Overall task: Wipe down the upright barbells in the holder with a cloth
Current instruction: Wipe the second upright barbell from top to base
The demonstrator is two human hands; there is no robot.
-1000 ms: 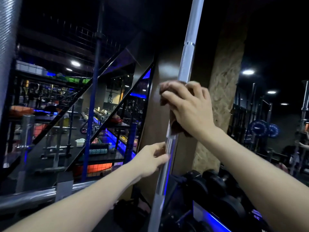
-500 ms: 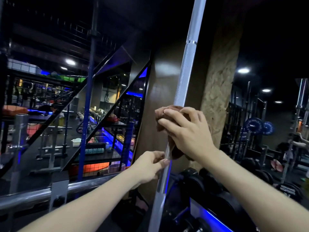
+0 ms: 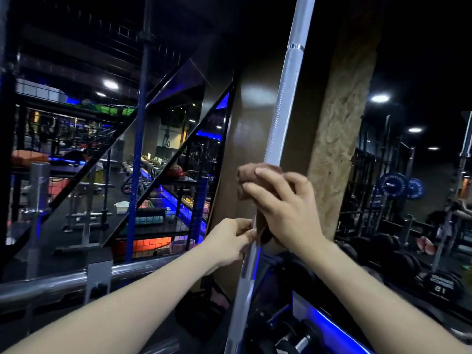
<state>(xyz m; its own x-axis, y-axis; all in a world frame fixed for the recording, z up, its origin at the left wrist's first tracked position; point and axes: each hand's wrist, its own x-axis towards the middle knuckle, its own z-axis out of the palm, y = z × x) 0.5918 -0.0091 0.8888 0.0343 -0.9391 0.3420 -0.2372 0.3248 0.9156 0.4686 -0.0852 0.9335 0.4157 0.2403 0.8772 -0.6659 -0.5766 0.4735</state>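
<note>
Right hand (image 3: 288,208) fingers curled round a brown cloth (image 3: 251,176), clamping it onto the upright bar (image 3: 279,118) at mid-shaft. Left hand (image 3: 229,241) pinches the bar just below, thumb and fingertips on the steel, steadying it. Bar runs tilted from bottom centre to top edge; its foot and the holder are out of view. Judged mid-wipe: lower shaft remains, other barbells not visible, so overall progress can't be told.

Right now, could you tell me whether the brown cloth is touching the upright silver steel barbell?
Touching. The head view shows the brown cloth wrapped round the silver barbell, pressed there by the right hand.
</note>
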